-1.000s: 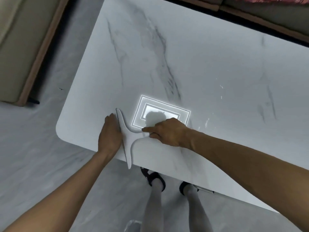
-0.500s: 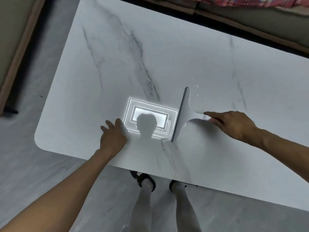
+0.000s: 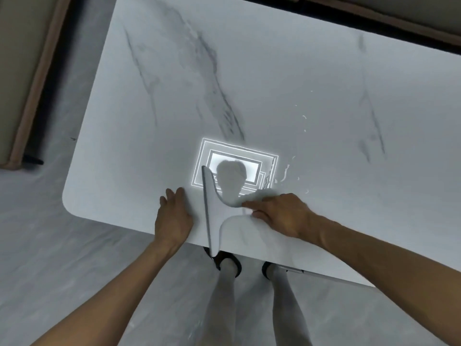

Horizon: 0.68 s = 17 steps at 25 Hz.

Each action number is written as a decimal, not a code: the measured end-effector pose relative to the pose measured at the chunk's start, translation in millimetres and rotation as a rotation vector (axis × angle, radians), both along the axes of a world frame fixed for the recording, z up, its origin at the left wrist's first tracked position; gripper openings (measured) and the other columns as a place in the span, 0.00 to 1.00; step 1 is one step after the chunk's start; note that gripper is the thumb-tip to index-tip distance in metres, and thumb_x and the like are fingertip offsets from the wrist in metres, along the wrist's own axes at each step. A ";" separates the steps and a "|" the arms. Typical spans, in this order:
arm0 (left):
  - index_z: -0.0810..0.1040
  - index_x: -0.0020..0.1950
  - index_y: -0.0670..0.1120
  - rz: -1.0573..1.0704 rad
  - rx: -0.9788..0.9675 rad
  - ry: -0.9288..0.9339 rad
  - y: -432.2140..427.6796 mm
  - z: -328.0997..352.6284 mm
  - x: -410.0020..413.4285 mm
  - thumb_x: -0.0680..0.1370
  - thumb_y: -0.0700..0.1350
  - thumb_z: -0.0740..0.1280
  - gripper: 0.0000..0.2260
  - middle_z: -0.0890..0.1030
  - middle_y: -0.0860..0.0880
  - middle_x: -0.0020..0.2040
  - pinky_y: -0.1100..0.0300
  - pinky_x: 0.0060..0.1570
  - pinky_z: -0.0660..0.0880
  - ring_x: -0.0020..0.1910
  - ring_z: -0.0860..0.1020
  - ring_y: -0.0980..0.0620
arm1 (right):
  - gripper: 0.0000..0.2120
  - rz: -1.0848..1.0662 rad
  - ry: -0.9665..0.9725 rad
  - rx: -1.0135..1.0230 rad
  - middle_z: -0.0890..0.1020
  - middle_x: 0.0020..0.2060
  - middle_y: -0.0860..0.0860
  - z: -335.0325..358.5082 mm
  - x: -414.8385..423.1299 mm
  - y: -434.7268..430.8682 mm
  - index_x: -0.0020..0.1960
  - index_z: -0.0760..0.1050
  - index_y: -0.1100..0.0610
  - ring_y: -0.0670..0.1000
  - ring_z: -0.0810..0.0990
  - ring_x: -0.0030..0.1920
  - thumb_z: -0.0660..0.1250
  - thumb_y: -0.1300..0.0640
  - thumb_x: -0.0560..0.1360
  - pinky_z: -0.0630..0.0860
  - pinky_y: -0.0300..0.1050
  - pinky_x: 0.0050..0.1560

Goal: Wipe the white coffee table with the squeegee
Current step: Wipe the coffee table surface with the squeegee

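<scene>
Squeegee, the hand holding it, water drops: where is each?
squeegee (image 3: pixel 212 208), head view, middle of its blade.
right hand (image 3: pixel 282 213), head view, back of the hand.
water drops (image 3: pixel 286 171), head view, the longest streak.

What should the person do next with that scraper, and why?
Probably slide the squeegee left until its blade meets the left hand, lying flat by the near edge of the table. The right hand grips the handle, and a strip of table separates blade from hand. Droplets farther right need another pass.
</scene>
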<state>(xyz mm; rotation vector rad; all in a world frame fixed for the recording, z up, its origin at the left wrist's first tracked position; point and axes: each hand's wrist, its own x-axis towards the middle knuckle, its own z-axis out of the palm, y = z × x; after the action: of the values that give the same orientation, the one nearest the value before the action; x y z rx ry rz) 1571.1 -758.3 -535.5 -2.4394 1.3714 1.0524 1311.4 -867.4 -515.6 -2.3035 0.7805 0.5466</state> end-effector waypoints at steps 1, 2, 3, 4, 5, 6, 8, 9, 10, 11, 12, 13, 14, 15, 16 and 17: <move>0.58 0.74 0.41 -0.036 0.068 -0.010 0.7 -1.6 -2.4 0.74 0.33 0.58 0.28 0.61 0.36 0.72 0.44 0.56 0.75 0.70 0.62 0.32 | 0.18 -0.020 0.003 -0.025 0.78 0.61 0.44 1.1 -22.8 -6.4 0.70 0.56 0.30 0.53 0.78 0.58 0.48 0.42 0.81 0.74 0.48 0.52; 0.54 0.76 0.41 -0.055 0.135 -0.006 -1.7 -1.9 -4.8 0.74 0.34 0.59 0.30 0.55 0.35 0.75 0.43 0.60 0.74 0.74 0.55 0.31 | 0.18 -0.039 0.039 -0.057 0.80 0.58 0.44 4.4 -48.9 -13.3 0.70 0.56 0.29 0.52 0.80 0.55 0.48 0.41 0.81 0.75 0.47 0.50; 0.50 0.77 0.41 -0.048 0.182 0.009 -6.2 -2.7 -9.1 0.75 0.35 0.59 0.32 0.51 0.34 0.77 0.43 0.63 0.72 0.75 0.50 0.30 | 0.18 -0.070 0.100 -0.079 0.81 0.54 0.43 11.5 -76.5 -21.3 0.70 0.56 0.28 0.52 0.80 0.52 0.47 0.41 0.81 0.74 0.45 0.46; 0.49 0.78 0.42 -0.026 0.209 0.015 -8.8 -4.2 -7.7 0.76 0.36 0.59 0.32 0.49 0.33 0.77 0.42 0.64 0.70 0.76 0.48 0.30 | 0.18 -0.117 0.151 -0.086 0.81 0.52 0.43 15.3 -95.1 -27.7 0.69 0.57 0.28 0.51 0.81 0.50 0.47 0.41 0.81 0.72 0.44 0.43; 0.50 0.77 0.41 -0.007 0.212 0.020 -12.0 -3.9 -9.1 0.76 0.35 0.58 0.31 0.51 0.33 0.77 0.42 0.66 0.69 0.76 0.49 0.29 | 0.18 -0.162 0.194 -0.102 0.81 0.51 0.41 22.6 -112.5 -33.0 0.69 0.57 0.28 0.51 0.80 0.49 0.47 0.40 0.80 0.70 0.43 0.41; 0.53 0.76 0.41 0.008 0.194 0.019 -14.5 -1.7 -10.0 0.76 0.35 0.57 0.29 0.54 0.32 0.76 0.43 0.66 0.68 0.75 0.53 0.29 | 0.18 -0.194 0.220 -0.132 0.81 0.50 0.40 30.9 -125.2 -35.6 0.69 0.58 0.28 0.50 0.80 0.48 0.46 0.39 0.80 0.68 0.42 0.40; 0.60 0.72 0.41 0.047 0.113 0.013 -15.8 4.1 -6.0 0.75 0.34 0.57 0.25 0.65 0.33 0.71 0.46 0.63 0.69 0.70 0.64 0.32 | 0.20 -0.201 0.225 -0.200 0.81 0.49 0.39 42.9 -131.0 -35.4 0.68 0.57 0.29 0.50 0.81 0.47 0.43 0.37 0.78 0.67 0.42 0.39; 0.62 0.71 0.43 0.093 0.056 0.010 -14.7 5.9 -1.7 0.74 0.34 0.57 0.25 0.70 0.35 0.67 0.48 0.60 0.70 0.65 0.70 0.34 | 0.20 -0.189 0.209 -0.207 0.82 0.50 0.39 45.3 -122.3 -33.9 0.68 0.56 0.30 0.50 0.81 0.48 0.42 0.37 0.77 0.68 0.43 0.39; 0.64 0.71 0.45 0.160 -0.002 0.014 -12.2 7.6 4.3 0.73 0.34 0.57 0.26 0.76 0.37 0.61 0.49 0.56 0.72 0.57 0.75 0.36 | 0.20 -0.177 0.174 -0.183 0.82 0.51 0.40 44.0 -105.3 -30.4 0.69 0.56 0.30 0.50 0.81 0.50 0.43 0.37 0.78 0.69 0.43 0.41; 0.65 0.71 0.47 0.245 -0.045 0.033 -8.5 10.3 11.1 0.72 0.34 0.57 0.27 0.79 0.39 0.57 0.50 0.52 0.74 0.51 0.77 0.38 | 0.19 -0.163 0.128 -0.132 0.81 0.55 0.41 39.9 -80.3 -23.9 0.69 0.57 0.31 0.51 0.80 0.54 0.45 0.38 0.78 0.71 0.44 0.44; 0.66 0.71 0.48 0.340 -0.079 0.065 -3.5 12.6 17.8 0.72 0.33 0.57 0.28 0.80 0.40 0.57 0.50 0.51 0.77 0.49 0.78 0.38 | 0.19 -0.142 0.084 -0.073 0.80 0.58 0.42 33.9 -49.4 -14.5 0.69 0.58 0.31 0.51 0.79 0.57 0.47 0.38 0.79 0.72 0.46 0.49; 0.67 0.71 0.48 0.424 -0.103 0.095 1.2 13.5 23.9 0.72 0.32 0.56 0.28 0.80 0.41 0.60 0.49 0.51 0.77 0.51 0.79 0.38 | 0.19 -0.110 0.059 -0.015 0.79 0.61 0.44 27.4 -15.6 -3.4 0.70 0.60 0.33 0.52 0.77 0.60 0.48 0.39 0.80 0.72 0.47 0.52; 0.67 0.70 0.48 0.480 -0.110 0.100 6.3 14.6 27.8 0.73 0.32 0.56 0.27 0.79 0.42 0.63 0.49 0.53 0.77 0.54 0.79 0.38 | 0.19 -0.067 0.053 0.038 0.78 0.62 0.46 21.0 17.8 9.8 0.71 0.61 0.34 0.53 0.76 0.61 0.48 0.39 0.80 0.71 0.48 0.55; 0.67 0.70 0.47 0.508 -0.097 0.078 11.9 15.9 30.6 0.74 0.33 0.56 0.25 0.79 0.42 0.63 0.49 0.54 0.76 0.55 0.78 0.38 | 0.20 -0.020 0.052 0.080 0.78 0.63 0.48 15.1 49.1 23.7 0.71 0.62 0.36 0.54 0.76 0.62 0.47 0.40 0.81 0.70 0.48 0.56; 0.67 0.69 0.47 0.514 -0.079 0.046 17.0 16.3 31.9 0.76 0.36 0.57 0.21 0.79 0.42 0.61 0.49 0.53 0.75 0.55 0.78 0.38 | 0.20 0.026 0.055 0.106 0.78 0.62 0.49 9.7 73.9 36.7 0.72 0.62 0.38 0.55 0.76 0.61 0.47 0.42 0.82 0.70 0.48 0.56; 0.69 0.65 0.47 0.494 -0.063 0.024 22.1 16.3 31.2 0.77 0.40 0.57 0.16 0.80 0.42 0.57 0.49 0.51 0.75 0.54 0.79 0.38 | 0.20 0.060 0.060 0.119 0.79 0.60 0.51 5.4 89.4 48.6 0.73 0.62 0.40 0.56 0.76 0.59 0.47 0.43 0.82 0.71 0.49 0.55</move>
<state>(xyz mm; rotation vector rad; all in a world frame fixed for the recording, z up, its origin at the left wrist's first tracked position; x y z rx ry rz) 1602.3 -736.2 -519.2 -2.9023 0.8276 1.1441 1400.8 -818.9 -510.1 -2.2156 0.6893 0.6741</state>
